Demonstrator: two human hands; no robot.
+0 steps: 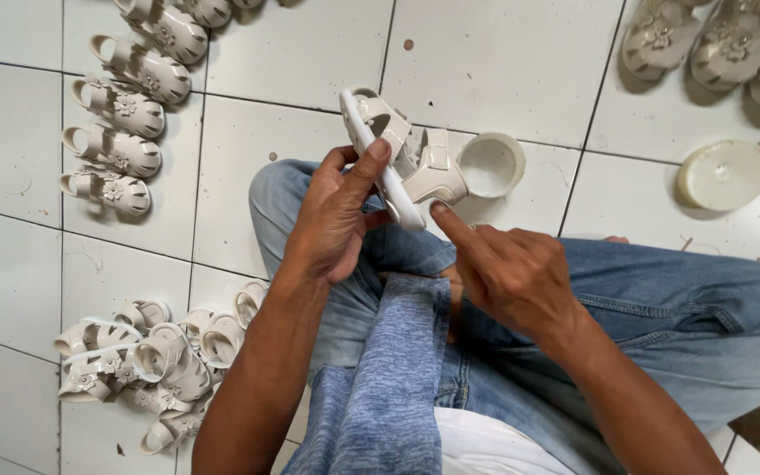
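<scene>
White tiled floor (pixel 503 53), left hand (pixel 332 220) holding cream sandal (pixel 402 158), right hand (pixel 512 273) touching it

bare tiles (pixel 292 53) between sandal rows (pixel 120 114)

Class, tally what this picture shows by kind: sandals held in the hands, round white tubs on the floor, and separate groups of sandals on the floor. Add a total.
Sandal held in the left hand, touched by the right hand: 1
Round tubs, open tub and closed tub: 2
Sandal groups, row, pile, far cluster: 3
Total: 6
</scene>
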